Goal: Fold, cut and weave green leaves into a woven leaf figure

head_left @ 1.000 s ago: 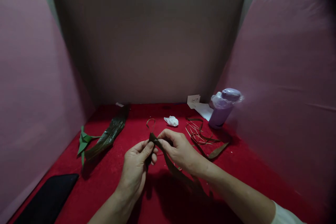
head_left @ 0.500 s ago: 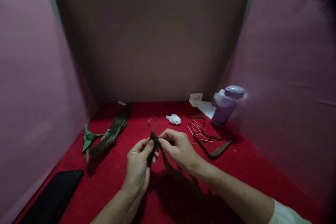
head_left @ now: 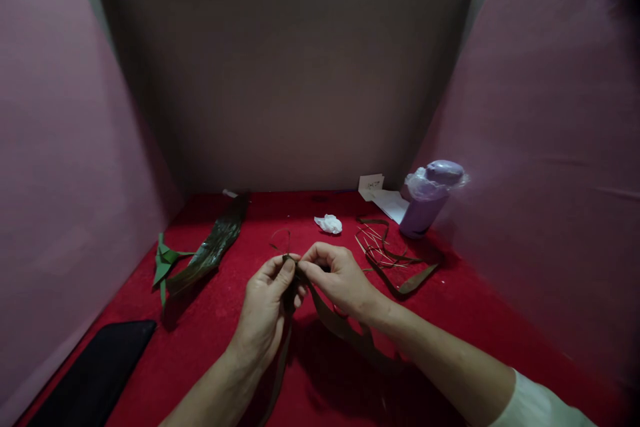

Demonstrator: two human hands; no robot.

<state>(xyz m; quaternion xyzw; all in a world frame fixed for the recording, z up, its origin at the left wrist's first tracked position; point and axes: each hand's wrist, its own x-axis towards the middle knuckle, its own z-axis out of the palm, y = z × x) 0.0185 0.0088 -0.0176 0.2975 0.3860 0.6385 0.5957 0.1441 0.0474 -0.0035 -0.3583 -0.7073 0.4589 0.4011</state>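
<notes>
Between my two hands is a dark green leaf strip (head_left: 327, 321), folded at its upper end, with long tails hanging down toward me. My left hand (head_left: 267, 300) pinches the folded part between thumb and fingers. The fingertips of my right hand (head_left: 337, 280) are closed on the strip just to the right of that fold. A thin curled strand (head_left: 281, 238) sticks up beyond the fingertips. What lies inside the fold is hidden by my fingers.
A green folded-leaf figure (head_left: 164, 261) and a wide glossy leaf (head_left: 213, 250) lie on the left. Crumpled white tissue (head_left: 329, 223) sits ahead. To the right are thin sticks (head_left: 377, 247), a leaf strip (head_left: 420, 280), papers (head_left: 390, 203) and a purple container (head_left: 424, 213). A black flat object (head_left: 95, 373) lies front left.
Both hands keep their hold, with only small finger shifts. The folded tip has turned lower between the fingers, and a tail now hangs below my left hand. The whole view has shifted slightly.
</notes>
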